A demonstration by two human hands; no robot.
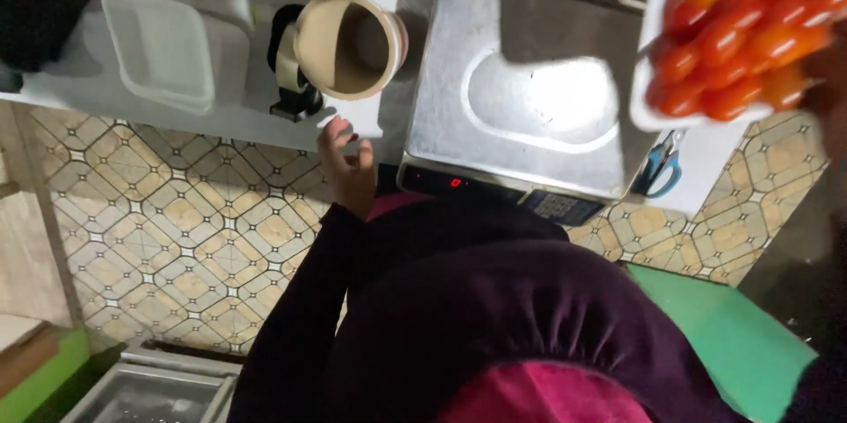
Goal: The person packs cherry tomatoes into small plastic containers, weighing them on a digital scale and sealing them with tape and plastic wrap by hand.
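My left hand (346, 169) hovers with fingers apart at the front edge of the white counter (238, 119), holding nothing, just below a beige round cup-like container (348, 44). My right hand (828, 92), blurred at the right edge of the view, holds up a white tray of red and orange cherry tomatoes (737, 30). The tray hangs above the right side of a metal weighing scale (529, 79), whose platform is bare and whose red display (456, 182) is lit.
A tape dispenser (291, 70) stands left of the beige container. A clear plastic tub (163, 48) lies further left. Blue-handled scissors (660, 172) sit by the scale's right corner. Below are a patterned tile floor (176, 229), a green surface (732, 335) and a metal crate (150, 392).
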